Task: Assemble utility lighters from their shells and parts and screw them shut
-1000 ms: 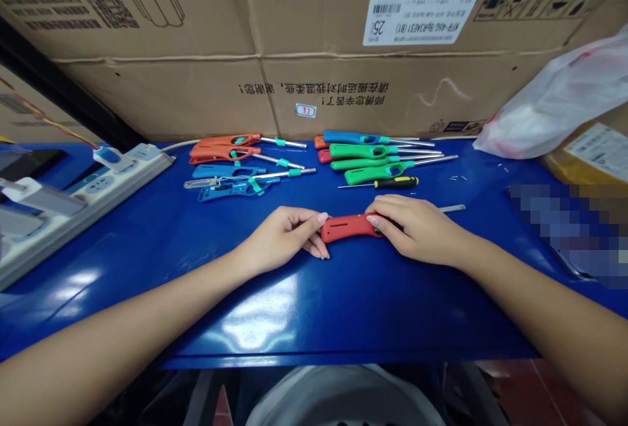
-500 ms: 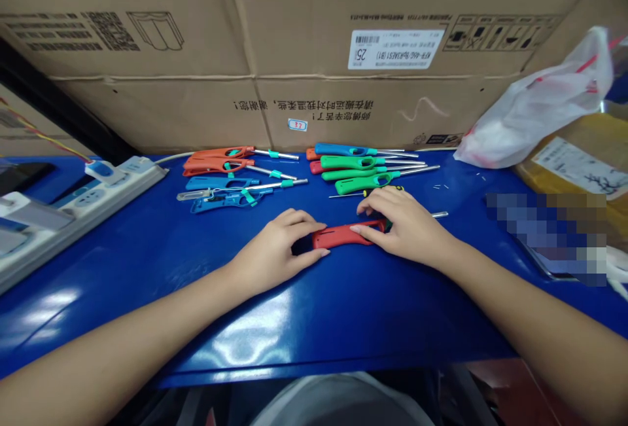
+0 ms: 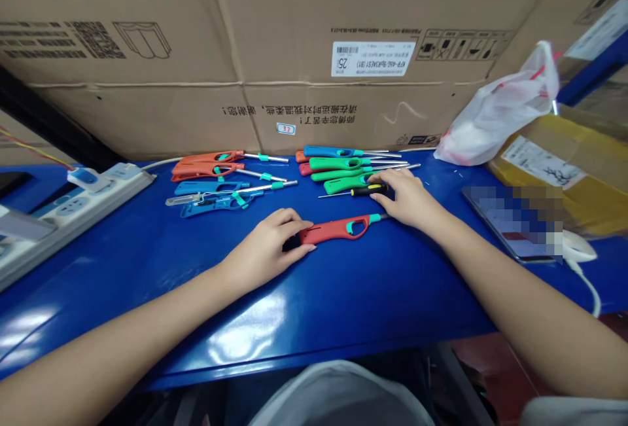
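My left hand (image 3: 267, 243) holds the butt end of a red gas lighter (image 3: 326, 231) between thumb and fingers. This lighter lies on the blue table with its teal trigger and collar showing. Most of its metal tube is hidden behind my right hand (image 3: 409, 197), whose thumb and fingertips close around the rear of a yellow-and-black screwdriver handle (image 3: 360, 191). The screwdriver's thin shaft points left. Just beyond it is a group of green, blue and red lighters (image 3: 343, 182) with metal tubes pointing right.
At the back left lie orange lighters (image 3: 209, 167) and opened blue ones (image 3: 216, 202). A power strip (image 3: 73, 207) runs along the left. Cardboard (image 3: 196, 112) stands behind. On the right are a plastic bag (image 3: 495, 118), a taped parcel (image 3: 583, 197) and a phone (image 3: 490, 223).
My right hand has let go of the red lighter and moved up to the screwdriver handle. My left hand stays on the lighter's end. The camera view has shifted slightly.
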A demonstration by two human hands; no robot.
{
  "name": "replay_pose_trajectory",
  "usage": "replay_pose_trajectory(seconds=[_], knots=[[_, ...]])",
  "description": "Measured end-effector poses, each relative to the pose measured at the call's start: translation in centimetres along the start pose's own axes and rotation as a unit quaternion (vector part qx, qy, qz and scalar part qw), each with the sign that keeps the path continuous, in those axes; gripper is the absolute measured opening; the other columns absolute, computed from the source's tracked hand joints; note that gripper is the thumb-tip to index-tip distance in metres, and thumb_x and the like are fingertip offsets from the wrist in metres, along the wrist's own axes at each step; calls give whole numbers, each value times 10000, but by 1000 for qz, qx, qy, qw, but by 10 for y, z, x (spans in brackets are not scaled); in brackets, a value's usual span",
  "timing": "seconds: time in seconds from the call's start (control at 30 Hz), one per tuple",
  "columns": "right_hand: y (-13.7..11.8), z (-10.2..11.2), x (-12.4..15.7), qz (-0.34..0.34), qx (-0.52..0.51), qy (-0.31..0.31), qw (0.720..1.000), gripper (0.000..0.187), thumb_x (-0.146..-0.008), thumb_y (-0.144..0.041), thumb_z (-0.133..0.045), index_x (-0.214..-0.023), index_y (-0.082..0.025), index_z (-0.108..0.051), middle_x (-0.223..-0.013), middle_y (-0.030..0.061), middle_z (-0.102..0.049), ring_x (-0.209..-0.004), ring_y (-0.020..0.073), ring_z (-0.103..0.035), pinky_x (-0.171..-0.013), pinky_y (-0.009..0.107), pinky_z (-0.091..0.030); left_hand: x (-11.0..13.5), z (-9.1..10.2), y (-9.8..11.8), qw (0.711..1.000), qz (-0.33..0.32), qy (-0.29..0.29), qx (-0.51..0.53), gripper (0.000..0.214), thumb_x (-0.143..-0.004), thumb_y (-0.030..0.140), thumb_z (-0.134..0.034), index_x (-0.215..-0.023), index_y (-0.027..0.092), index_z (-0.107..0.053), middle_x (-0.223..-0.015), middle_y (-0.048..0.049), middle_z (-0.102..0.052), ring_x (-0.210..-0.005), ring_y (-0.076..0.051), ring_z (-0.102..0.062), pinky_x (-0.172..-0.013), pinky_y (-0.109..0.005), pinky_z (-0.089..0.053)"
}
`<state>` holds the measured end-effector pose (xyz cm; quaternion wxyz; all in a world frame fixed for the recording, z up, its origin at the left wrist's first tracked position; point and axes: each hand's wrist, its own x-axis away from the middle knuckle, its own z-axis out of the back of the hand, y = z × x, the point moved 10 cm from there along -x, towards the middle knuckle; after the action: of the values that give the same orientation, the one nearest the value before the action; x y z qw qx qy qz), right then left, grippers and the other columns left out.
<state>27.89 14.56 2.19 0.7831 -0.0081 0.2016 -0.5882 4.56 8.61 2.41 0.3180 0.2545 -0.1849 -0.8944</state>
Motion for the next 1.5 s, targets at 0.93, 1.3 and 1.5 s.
replay_pose_trajectory(seconds=[0.93,1.3,1.5], knots=[[5,76,12,-59,-368,261,891,335,-934,-607,-604,-894,-284,-526,-748,6,-629,-564,149,-548,-427,287,-370,-1,0,-2,1000,23,13,-2,351,-972,368,-618,-1255,172,-688,-1137,-106,-677,-1083,-249,-632,-976,-412,-540],[0,81,16,-68,-394,281,873,337,-940,-625,-584,-890,-296,-531,-792,10,-652,-451,126,-443,-406,314,-322,-1,-5,4,1000,4,-3,7,332,-986,360,-631,-1269,196,-684,-1136,-103,-675,-1072,-238,-635,-996,-418,-531],[-25,74,14,-97,-565,229,787,343,-960,-598,-540,-879,-266,-517,-747,0,-635,-407,113,-434,-353,275,-264,1,-9,9,1000,-3,-10,21,364,-966,372,-664,-1288,203,-681,-1168,-109,-676,-1095,-254,-634,-1012,-450,-520]])
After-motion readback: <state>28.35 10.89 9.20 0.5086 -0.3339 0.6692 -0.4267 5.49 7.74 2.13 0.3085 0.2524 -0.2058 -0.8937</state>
